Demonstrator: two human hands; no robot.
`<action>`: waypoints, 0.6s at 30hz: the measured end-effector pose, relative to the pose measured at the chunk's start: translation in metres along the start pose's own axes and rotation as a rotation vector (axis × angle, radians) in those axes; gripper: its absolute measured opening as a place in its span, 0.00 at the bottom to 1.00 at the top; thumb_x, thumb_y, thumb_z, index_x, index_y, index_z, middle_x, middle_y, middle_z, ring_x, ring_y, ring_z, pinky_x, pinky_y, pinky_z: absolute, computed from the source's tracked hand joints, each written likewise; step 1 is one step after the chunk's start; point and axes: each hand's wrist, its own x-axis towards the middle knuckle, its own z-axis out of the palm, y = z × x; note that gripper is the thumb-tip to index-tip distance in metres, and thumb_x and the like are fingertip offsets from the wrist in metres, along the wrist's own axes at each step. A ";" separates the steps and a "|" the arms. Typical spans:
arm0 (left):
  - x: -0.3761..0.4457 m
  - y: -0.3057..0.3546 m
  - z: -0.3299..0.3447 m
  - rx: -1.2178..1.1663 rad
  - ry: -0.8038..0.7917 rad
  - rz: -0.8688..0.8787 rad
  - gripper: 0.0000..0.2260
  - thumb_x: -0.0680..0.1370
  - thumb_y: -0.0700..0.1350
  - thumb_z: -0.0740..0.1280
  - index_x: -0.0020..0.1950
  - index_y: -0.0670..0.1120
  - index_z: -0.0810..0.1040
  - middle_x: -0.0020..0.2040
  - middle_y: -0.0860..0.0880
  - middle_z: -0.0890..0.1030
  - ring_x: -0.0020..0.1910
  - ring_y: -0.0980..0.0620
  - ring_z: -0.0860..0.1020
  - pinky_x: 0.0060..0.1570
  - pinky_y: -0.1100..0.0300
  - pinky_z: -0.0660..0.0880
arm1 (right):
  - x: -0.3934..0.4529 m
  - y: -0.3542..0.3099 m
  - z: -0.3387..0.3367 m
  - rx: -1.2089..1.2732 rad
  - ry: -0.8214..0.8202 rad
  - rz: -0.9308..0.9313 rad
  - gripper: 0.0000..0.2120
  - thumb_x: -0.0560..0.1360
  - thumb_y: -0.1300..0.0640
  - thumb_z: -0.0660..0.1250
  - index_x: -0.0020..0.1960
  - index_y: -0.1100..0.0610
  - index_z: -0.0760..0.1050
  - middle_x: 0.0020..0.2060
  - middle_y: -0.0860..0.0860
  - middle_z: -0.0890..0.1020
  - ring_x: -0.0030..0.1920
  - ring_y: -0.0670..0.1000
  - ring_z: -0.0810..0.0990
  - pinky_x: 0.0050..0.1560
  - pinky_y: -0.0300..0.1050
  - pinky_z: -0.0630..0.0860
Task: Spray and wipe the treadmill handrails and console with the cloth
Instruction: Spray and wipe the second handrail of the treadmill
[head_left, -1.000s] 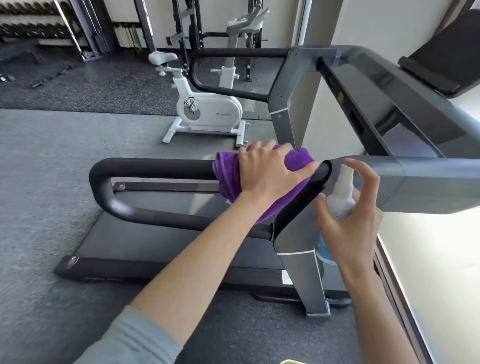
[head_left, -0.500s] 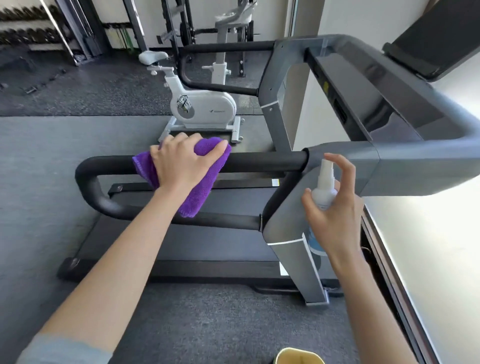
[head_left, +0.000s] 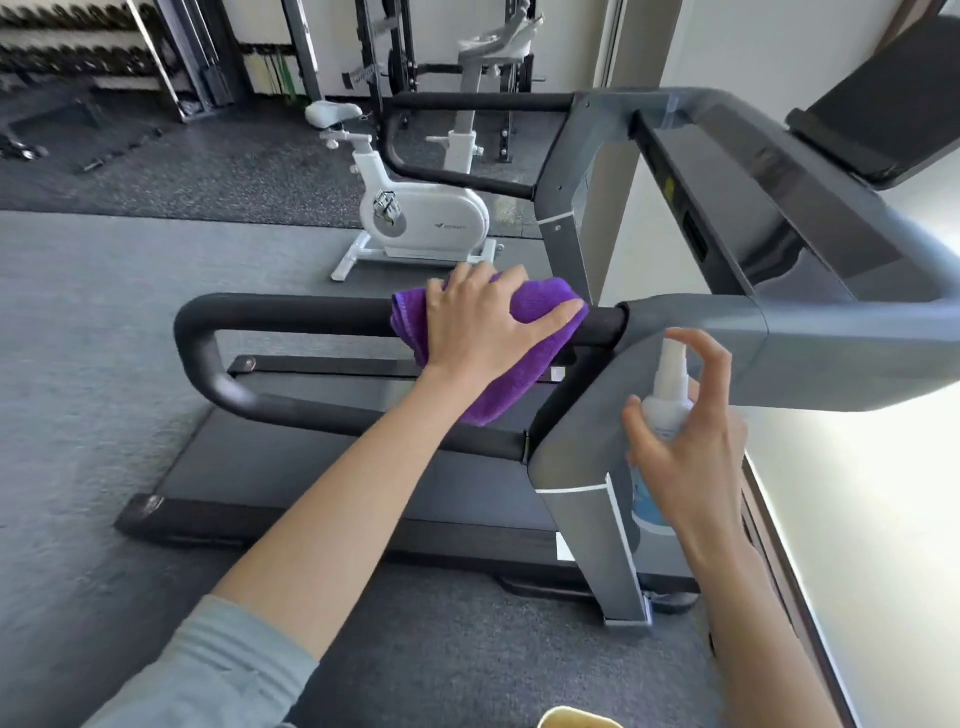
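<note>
A purple cloth (head_left: 524, 364) is draped over the near black handrail (head_left: 291, 312) of the treadmill, close to where the rail meets the grey upright (head_left: 576, 467). My left hand (head_left: 483, 322) grips the cloth around the rail. My right hand (head_left: 685, 447) holds a white spray bottle (head_left: 667, 395) upright beside the upright, index finger arched over the nozzle. The grey console (head_left: 779, 234) rises at the right, with the far handrail (head_left: 467, 101) behind it.
The treadmill belt (head_left: 311, 467) lies below the rail on grey floor. A white exercise bike (head_left: 415, 218) stands beyond it, with racks and dumbbells (head_left: 78, 57) at the back. A bright wall (head_left: 883, 519) runs along the right.
My left hand slid the cloth left along the near handrail, then back right toward the upright. My right hand kept the spray bottle in about the same place.
</note>
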 end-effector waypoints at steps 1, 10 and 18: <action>-0.002 -0.017 -0.005 0.020 0.013 -0.020 0.33 0.68 0.76 0.50 0.48 0.51 0.79 0.45 0.49 0.80 0.52 0.45 0.75 0.48 0.52 0.65 | -0.001 -0.003 0.004 -0.003 -0.007 -0.006 0.26 0.73 0.66 0.68 0.63 0.44 0.65 0.27 0.54 0.71 0.27 0.52 0.73 0.28 0.37 0.69; -0.002 -0.140 -0.035 0.091 0.091 -0.224 0.33 0.69 0.75 0.50 0.45 0.50 0.80 0.47 0.47 0.81 0.52 0.43 0.75 0.52 0.49 0.65 | -0.003 -0.040 0.061 0.004 -0.039 -0.049 0.27 0.73 0.67 0.69 0.63 0.45 0.64 0.29 0.52 0.71 0.29 0.51 0.71 0.29 0.36 0.68; 0.007 -0.044 -0.007 -0.074 -0.049 0.122 0.30 0.67 0.75 0.58 0.52 0.53 0.81 0.47 0.48 0.80 0.50 0.44 0.77 0.49 0.50 0.66 | -0.006 -0.076 0.099 0.005 0.056 -0.031 0.28 0.72 0.68 0.68 0.63 0.45 0.65 0.29 0.53 0.75 0.26 0.49 0.73 0.26 0.28 0.66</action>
